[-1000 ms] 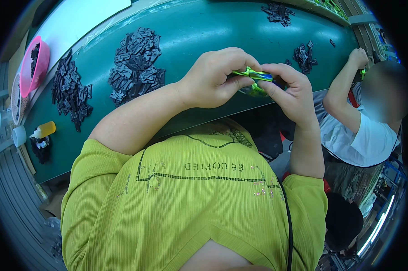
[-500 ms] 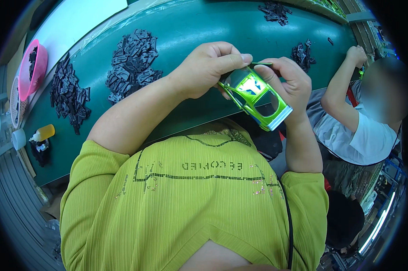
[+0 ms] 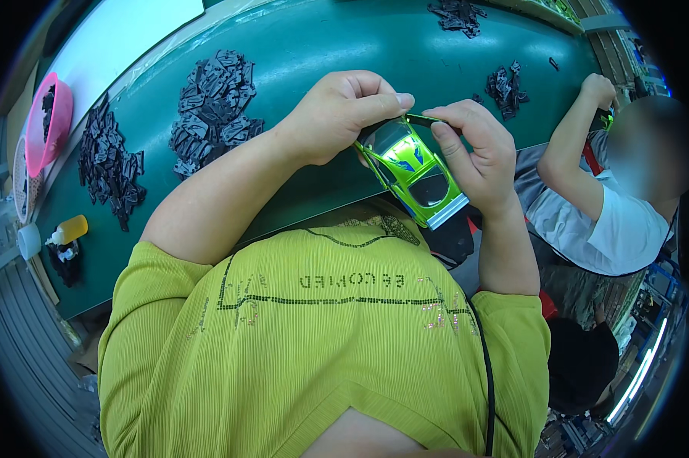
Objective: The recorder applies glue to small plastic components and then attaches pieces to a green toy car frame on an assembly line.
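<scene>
A bright green toy car body point(image 3: 408, 160) with blue markings and window openings hangs tilted above the table's near edge. My left hand point(image 3: 344, 114) is closed on its far end, the thumb on top and other fingers partly hidden beneath. At that same end lies a thin black plastic part point(image 3: 419, 119), reaching from the left thumb tip to my right hand point(image 3: 478, 153). The right forefinger and thumb are bent around the part's outer end, beside the car; how the part meets the car is too small to tell.
On the green table point(image 3: 314, 49) lie heaps of black plastic parts point(image 3: 215, 107), with another pile point(image 3: 109, 164) farther left. A pink basket point(image 3: 58, 126) and a yellow-liquid bottle point(image 3: 71, 228) stand at the left edge. A co-worker in a white shirt point(image 3: 596, 221) sits at right.
The toy car has shifted slightly left in view and turned a little, its glare fading. The right thumb has drawn back from its upper side. Both hands stay at the car's far end.
</scene>
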{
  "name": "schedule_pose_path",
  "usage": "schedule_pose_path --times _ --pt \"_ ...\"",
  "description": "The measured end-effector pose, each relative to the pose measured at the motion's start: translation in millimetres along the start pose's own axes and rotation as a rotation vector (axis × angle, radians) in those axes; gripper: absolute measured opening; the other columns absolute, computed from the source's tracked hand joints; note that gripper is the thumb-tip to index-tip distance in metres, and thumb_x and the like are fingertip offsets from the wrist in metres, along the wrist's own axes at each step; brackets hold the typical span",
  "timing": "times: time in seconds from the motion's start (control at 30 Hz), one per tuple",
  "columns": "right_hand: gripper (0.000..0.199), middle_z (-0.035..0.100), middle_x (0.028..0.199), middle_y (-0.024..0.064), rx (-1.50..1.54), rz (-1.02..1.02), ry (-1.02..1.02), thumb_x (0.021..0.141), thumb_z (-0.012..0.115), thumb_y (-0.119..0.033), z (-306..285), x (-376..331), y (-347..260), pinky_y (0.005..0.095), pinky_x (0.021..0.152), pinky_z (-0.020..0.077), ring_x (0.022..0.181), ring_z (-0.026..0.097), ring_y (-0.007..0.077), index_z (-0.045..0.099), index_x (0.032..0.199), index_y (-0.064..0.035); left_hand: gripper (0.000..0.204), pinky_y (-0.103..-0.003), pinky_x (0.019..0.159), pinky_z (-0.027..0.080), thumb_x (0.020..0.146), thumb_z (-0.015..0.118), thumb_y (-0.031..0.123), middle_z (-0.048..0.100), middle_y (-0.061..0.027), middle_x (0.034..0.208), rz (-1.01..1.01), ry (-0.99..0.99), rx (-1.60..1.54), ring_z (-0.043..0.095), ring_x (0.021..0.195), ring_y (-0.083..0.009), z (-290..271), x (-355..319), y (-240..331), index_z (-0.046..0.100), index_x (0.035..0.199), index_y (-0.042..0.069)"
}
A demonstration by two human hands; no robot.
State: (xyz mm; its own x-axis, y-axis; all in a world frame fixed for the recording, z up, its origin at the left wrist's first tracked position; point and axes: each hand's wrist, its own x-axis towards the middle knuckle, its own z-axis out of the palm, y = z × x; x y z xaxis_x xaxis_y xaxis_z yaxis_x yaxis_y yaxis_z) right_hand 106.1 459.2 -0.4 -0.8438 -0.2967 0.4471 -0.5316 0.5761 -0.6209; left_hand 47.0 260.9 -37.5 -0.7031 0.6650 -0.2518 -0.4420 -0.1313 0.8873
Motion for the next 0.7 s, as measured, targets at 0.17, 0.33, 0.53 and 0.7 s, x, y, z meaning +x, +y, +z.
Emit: schedule_pose_path --times 0.17,0.33,0.53,0.7 --pt "0.008 0.061 0.074 0.0108 0.042 0.077 -0.021 0.08 0.064 -0.003 -2 -2 3 0.0286 0.057 0.0441 0.063 0.058 0.0221 0.066 0.087 -0.0006 0.02 -0.019 0.054 0.039 0.088 0.064 0.023 0.058 0.0017 0.072 -0.024 0.047 0.056 0.05 0.061 -0.0037 5 -2 2 0.062 0.085 0.003" --pt "0.007 0.061 0.072 0.0103 0.049 0.126 -0.069 0.078 0.066 -0.004 -2 5 2 0.029 0.056 0.0439 0.063 0.058 0.0213 0.066 0.085 -0.0006 0.021 -0.019 0.053 0.038 0.087 0.065 0.024 0.057 0.0018 0.07 -0.03 0.061 0.083 0.049 0.06 -0.0038 6 -2 3 0.062 0.085 0.003" --pt "0.008 0.061 0.073 0.0083 -0.03 -0.015 -0.173 0.079 0.067 -0.006 1 13 7 0.0266 0.058 0.0448 0.065 0.059 0.0165 0.066 0.085 -0.0012 0.022 -0.018 0.051 0.036 0.086 0.066 0.026 0.057 0.0015 0.07 -0.005 0.079 0.125 0.049 0.058 -0.0047 6 -1 1 0.061 0.083 0.004" --pt "0.008 0.062 0.079 0.0011 0.42 0.491 0.286 0.087 0.064 -0.007 -6 19 6 0.02 0.064 0.0445 0.071 0.056 0.0081 0.064 0.09 0.0002 0.025 -0.023 0.051 0.046 0.086 0.066 0.027 0.059 -0.0027 0.073 0.067 0.199 -0.015 0.055 0.059 -0.0088 5 0 4 0.058 0.083 0.004"
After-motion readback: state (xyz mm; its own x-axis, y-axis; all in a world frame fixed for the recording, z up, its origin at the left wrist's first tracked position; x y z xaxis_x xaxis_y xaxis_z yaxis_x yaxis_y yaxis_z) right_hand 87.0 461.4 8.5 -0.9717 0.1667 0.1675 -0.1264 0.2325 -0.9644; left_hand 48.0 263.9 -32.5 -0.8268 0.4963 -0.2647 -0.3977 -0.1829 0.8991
